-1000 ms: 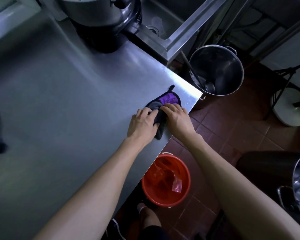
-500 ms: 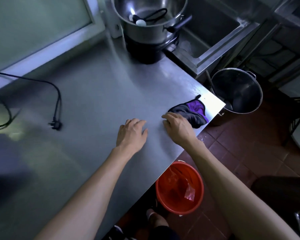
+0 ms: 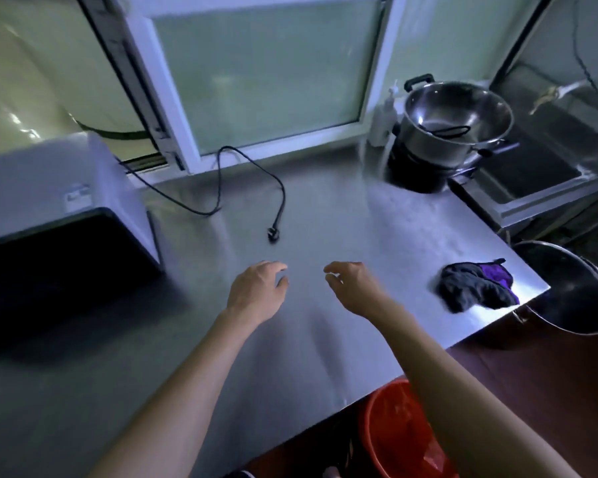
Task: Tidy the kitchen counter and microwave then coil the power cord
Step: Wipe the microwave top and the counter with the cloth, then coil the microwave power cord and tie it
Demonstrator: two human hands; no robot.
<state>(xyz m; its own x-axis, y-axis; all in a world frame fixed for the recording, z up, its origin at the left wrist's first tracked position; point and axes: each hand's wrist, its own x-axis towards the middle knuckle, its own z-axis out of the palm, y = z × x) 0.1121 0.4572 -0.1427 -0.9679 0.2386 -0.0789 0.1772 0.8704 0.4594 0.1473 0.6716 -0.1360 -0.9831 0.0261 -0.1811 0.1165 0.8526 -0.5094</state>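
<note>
Black power cord (image 3: 221,188) loose and uncoiled on the steel counter (image 3: 342,219), both hands empty.
Runs from behind the microwave (image 3: 59,215) in one open loop by the window, plug (image 3: 273,233) lying flat just beyond the left hand (image 3: 258,293) and right hand (image 3: 354,288), fingers loosely curled, gripping nothing. Crumpled dark-and-purple cloth (image 3: 473,288) at the counter's right corner, well apart; steel pot (image 3: 456,122) at the back right; red bucket (image 3: 394,432) below the edge.
</note>
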